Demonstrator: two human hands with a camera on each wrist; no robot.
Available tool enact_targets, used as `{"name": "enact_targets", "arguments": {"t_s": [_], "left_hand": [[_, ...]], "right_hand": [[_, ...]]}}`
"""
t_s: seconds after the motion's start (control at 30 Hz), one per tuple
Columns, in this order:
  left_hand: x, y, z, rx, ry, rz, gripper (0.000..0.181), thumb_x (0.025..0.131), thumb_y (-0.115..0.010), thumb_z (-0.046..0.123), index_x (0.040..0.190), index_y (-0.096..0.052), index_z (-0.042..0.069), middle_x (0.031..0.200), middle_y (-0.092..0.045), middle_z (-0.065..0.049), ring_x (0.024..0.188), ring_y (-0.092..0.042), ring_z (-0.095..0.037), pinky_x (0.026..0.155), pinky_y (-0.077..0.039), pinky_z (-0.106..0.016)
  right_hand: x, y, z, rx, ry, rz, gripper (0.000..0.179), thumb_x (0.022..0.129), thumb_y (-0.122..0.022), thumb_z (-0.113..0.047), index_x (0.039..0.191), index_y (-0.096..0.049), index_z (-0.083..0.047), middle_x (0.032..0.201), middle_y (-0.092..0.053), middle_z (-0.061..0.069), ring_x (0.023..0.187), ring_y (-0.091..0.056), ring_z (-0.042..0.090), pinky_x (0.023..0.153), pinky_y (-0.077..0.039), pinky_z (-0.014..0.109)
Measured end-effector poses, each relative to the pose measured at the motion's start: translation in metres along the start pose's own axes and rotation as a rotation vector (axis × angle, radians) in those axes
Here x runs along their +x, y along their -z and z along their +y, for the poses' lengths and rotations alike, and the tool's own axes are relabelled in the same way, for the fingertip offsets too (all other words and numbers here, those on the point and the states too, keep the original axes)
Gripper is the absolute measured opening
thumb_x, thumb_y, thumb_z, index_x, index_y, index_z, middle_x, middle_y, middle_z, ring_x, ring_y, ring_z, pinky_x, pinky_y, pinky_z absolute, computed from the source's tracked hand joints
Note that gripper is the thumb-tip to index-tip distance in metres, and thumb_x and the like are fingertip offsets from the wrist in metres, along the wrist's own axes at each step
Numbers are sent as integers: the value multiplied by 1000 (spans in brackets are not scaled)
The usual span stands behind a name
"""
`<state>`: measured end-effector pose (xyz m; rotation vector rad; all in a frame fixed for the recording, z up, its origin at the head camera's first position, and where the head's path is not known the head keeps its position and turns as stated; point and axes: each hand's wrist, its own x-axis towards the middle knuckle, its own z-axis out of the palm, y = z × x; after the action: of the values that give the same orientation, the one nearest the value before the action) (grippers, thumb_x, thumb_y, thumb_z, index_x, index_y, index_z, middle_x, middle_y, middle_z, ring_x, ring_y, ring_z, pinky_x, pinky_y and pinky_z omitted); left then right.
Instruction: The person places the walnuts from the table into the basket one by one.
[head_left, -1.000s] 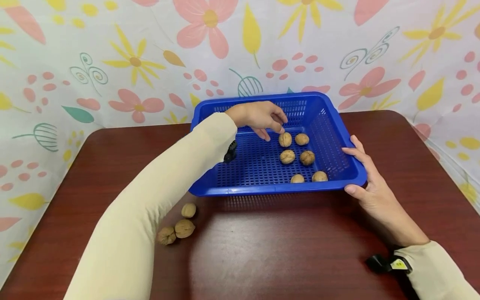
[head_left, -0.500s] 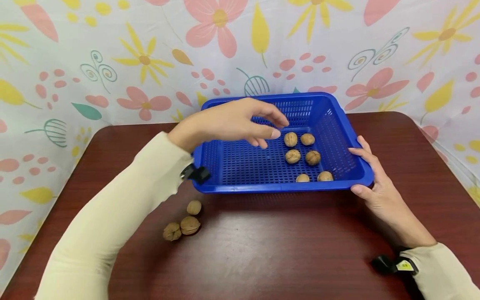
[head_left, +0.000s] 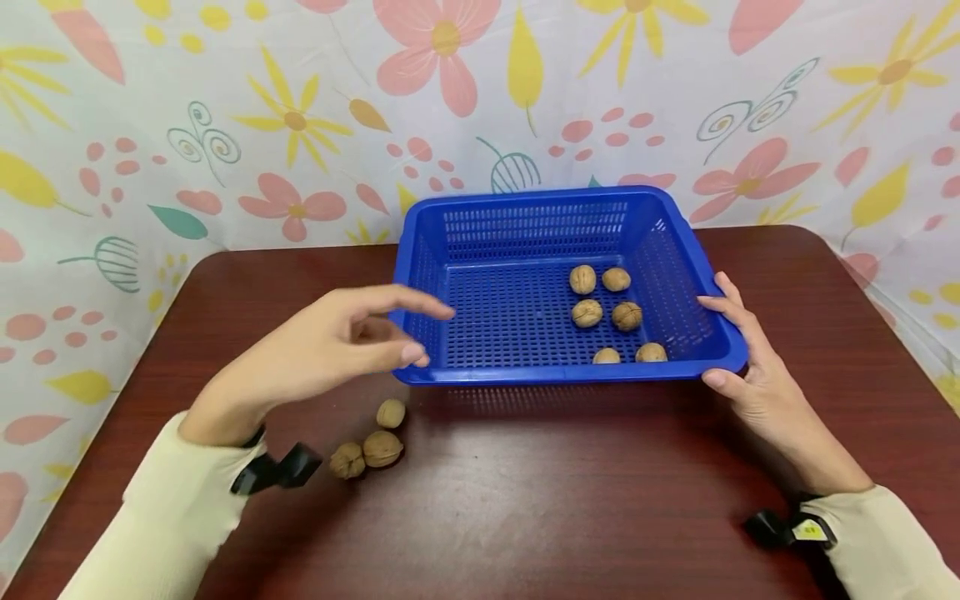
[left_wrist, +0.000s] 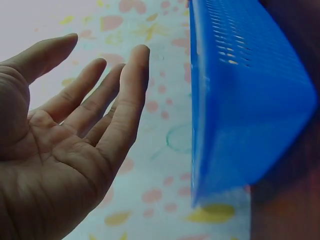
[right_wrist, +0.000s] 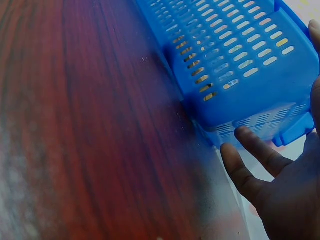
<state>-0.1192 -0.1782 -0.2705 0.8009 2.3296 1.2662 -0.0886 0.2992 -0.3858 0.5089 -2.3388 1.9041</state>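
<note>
A blue plastic basket [head_left: 517, 375] stands on the table with several walnuts [head_left: 587, 313] in its right half. My left hand [head_left: 322, 342] hovers by the basket's left front corner, fingers loosely bent and thumb apart. Nothing lies in its palm, as the left wrist view shows. With thumb and fingers at the rim, my right hand [head_left: 765, 392] grips the basket's right side. In the right wrist view, fingertips [right_wrist: 242, 132] lie against the basket's outer wall. Three walnuts [head_left: 382, 448] sit on the table in front of the left hand.
The dark red-brown table [head_left: 525, 500] ends at the back against a flower-patterned cloth [head_left: 300, 125]. Each wrist carries a black strap with a small camera [head_left: 300, 464].
My left hand has drawn back from over the basket, left and toward me. The walnuts in the basket keep their places, and the right hand still grips the rim.
</note>
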Motion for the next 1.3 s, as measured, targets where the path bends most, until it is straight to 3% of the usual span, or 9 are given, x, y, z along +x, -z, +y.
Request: {"name": "enact_targets", "arguments": {"t_s": [0.1, 0.3, 0.47, 0.57, 0.87, 1.07, 1.17, 1.3], "left_hand": [[-27, -3, -15, -53, 26, 56, 39, 100, -74, 24, 137, -66, 34, 106, -79, 0, 96, -76, -20, 86, -59, -32], [-66, -16, -48, -149, 65, 119, 39, 100, -73, 16, 137, -67, 23, 107, -78, -5, 93, -76, -23, 81, -60, -30], [-87, -28, -77, -215, 157, 134, 41, 99, -73, 14, 139, -64, 16, 99, -79, -15, 89, -76, -22, 82, -60, -29], [-96, -34, -91, -243, 212, 136, 45, 99, -73, 15, 142, -60, 12, 97, -79, -13, 88, -76, -20, 82, -60, -30], [-105, -55, -120, -325, 222, 112, 52, 96, -67, -2, 146, -55, 5, 98, -77, -14, 79, -75, -20, 69, -60, -31], [-106, -67, -124, -309, 259, 127, 55, 92, -81, 13, 143, -59, 10, 108, -75, -14, 73, -73, -14, 69, -58, -27], [-105, -71, -123, -287, 271, 137, 55, 91, -82, 14, 142, -60, 10, 115, -72, -16, 71, -72, -13, 66, -57, -26], [-104, -72, -124, -275, 288, 147, 51, 92, -79, 12, 140, -62, 9, 113, -72, -17, 71, -73, -14, 66, -58, -27]], "right_hand": [[2, -2, 2, 16, 8, -3, 77, 96, -78, -25, 161, -38, -12, 178, 0, 0, 163, 2, 23, 110, -33, 7], [3, 0, 4, 6, 16, -3, 76, 96, -77, -22, 161, -38, -13, 178, 0, 1, 163, 3, 22, 110, -33, 6], [3, 1, 4, -1, 9, -5, 77, 95, -78, -24, 160, -39, -13, 178, -1, 0, 163, 1, 22, 110, -34, 7], [3, 0, 3, -1, 7, -6, 77, 96, -78, -25, 161, -38, -13, 178, -1, -1, 163, 1, 23, 108, -35, 7], [0, 1, 1, 9, -7, -3, 76, 98, -76, -22, 162, -36, -14, 178, 1, -2, 163, 3, 25, 108, -36, 6], [1, 0, 1, 27, 4, 11, 78, 94, -80, -25, 160, -40, -13, 178, -1, 0, 163, 3, 25, 110, -35, 8], [1, 0, 2, 28, 4, 10, 77, 95, -79, -25, 160, -39, -13, 178, -1, 0, 163, 2, 25, 110, -35, 8], [1, 0, 3, 39, 9, 5, 77, 95, -79, -24, 160, -39, -13, 178, 0, 0, 163, 3, 25, 109, -35, 8]]}}
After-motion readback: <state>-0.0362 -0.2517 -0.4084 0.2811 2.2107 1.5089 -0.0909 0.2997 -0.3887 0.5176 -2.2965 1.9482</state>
